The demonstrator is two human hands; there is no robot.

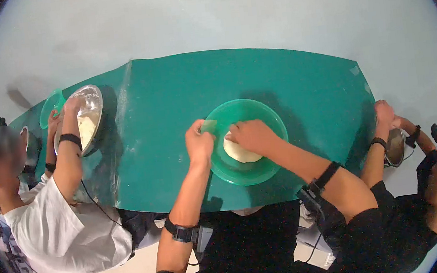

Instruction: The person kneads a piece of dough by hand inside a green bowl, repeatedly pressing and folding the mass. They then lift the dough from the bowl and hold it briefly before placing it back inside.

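A green plastic bowl (274, 121) stands on the table in front of me, with a smooth, pale lump of dough (242, 153) inside. My right hand (252, 136) reaches into the bowl from the right, its curled fingers gripping the dough's upper edge. At the bowl's left rim, my left hand (200, 142) is closed on a flat, pale green piece (208, 126) pinched between thumb and fingers. That piece overlaps the rim in this view. The back of my right hand hides part of the dough's top.
The green-covered table (171, 88) has a crease on its left side. To the left, a person in a white shirt (63, 227) works in a metal bowl (96, 98) beside another green bowl (50, 109). At right, a person in black handles a metal bowl (395, 150).
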